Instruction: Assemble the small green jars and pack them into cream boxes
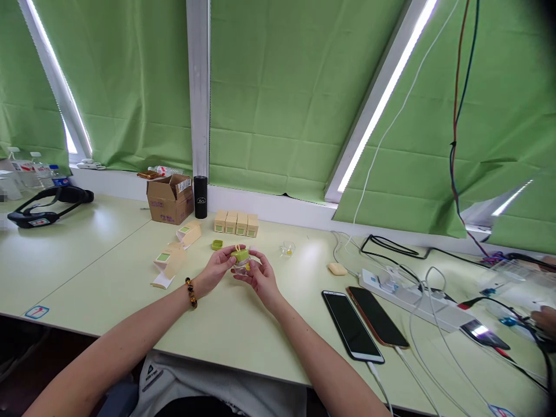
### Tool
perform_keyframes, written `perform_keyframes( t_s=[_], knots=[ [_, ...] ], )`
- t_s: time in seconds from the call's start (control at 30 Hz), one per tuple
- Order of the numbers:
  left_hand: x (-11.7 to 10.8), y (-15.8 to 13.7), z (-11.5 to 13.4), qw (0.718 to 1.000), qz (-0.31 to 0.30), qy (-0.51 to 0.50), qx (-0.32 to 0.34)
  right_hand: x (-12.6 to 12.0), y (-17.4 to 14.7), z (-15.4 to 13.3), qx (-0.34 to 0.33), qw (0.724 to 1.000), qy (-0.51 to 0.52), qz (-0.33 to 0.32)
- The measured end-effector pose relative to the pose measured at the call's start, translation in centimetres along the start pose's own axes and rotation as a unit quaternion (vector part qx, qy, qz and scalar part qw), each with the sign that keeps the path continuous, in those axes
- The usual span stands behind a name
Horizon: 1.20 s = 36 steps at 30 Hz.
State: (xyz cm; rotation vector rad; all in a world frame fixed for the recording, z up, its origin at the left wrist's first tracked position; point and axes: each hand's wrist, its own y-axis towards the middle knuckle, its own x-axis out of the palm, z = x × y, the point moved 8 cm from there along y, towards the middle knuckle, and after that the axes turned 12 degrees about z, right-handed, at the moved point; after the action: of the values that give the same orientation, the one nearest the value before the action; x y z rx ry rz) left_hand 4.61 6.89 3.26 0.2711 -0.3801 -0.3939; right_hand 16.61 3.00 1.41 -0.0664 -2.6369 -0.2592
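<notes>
Between both hands, above the table, is a small clear jar [241, 267] with a green lid [240, 254] that carries a pale loop on top. The fingers of my left hand [217, 267] are closed round its lid and left side. My right hand [263, 279] grips the jar's lower right side, near a yellow spot on it. Just behind the hands lies a loose green lid [217, 245]. A clear container [287, 249] with a bit of yellow stands farther right. Opened card boxes [168, 260] lie left of my left hand.
Several small tan boxes [236, 223] stand in a row at the back, beside a black tumbler [200, 197] and a cardboard carton [171, 200]. On the right are two phones [353, 326], a power strip [414, 300] and cables. Another person's hand [545, 319] shows at the right edge.
</notes>
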Motion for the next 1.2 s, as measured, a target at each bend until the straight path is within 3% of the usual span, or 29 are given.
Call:
perform_keyframes(
  t_s=[0.63,0.83,1.07,1.2],
  knots=[
    [0.9,-0.5,0.6,0.999,-0.041,-0.031,-0.016,0.1,0.0,-0.2,0.003,1.0,0.008,-0.005],
    [0.0,-0.1,0.3,1.0,-0.013,-0.017,-0.007,-0.1,0.0,-0.4,0.012,1.0,0.02,0.007],
    [0.3,-0.3,-0.4,0.999,-0.026,0.015,-0.014,-0.5,0.3,-0.2,0.015,0.999,0.041,0.019],
    [0.3,-0.2,-0.1,0.998,0.003,0.059,0.013,-0.8,0.4,0.1,0.03,0.999,0.033,0.023]
  ],
)
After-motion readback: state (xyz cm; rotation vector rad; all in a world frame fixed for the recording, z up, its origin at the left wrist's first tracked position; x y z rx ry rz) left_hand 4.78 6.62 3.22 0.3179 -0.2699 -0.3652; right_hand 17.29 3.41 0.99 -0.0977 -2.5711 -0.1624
